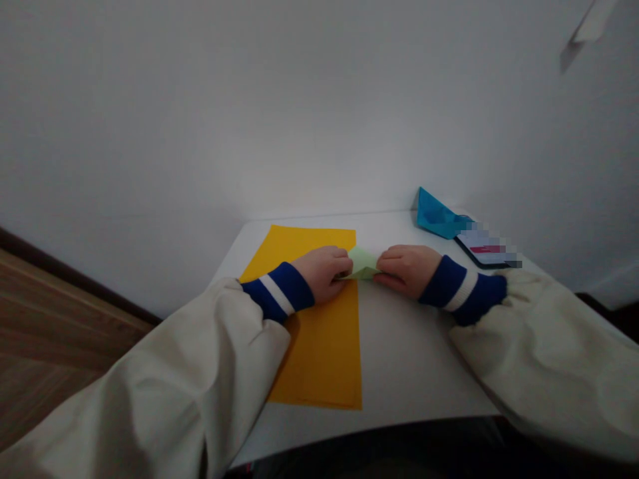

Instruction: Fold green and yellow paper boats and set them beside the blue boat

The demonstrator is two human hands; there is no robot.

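Observation:
A small folded piece of light green paper (363,262) is stretched between my two hands near the middle of the table. My left hand (327,271) pinches its left end, over the right part of a yellow paper sheet (319,359). On the other side, my right hand (407,267) grips the right end, with its fingers closed. Both ends of the green paper are hidden by my fingers. Its near side shows creased, slanting folds.
A blue folded paper boat (436,216) sits at the back right of the white table (414,359), touching or close to a phone (486,249). A pale wall (319,113) rises behind the table. Wooden furniture (60,339) stands at the left.

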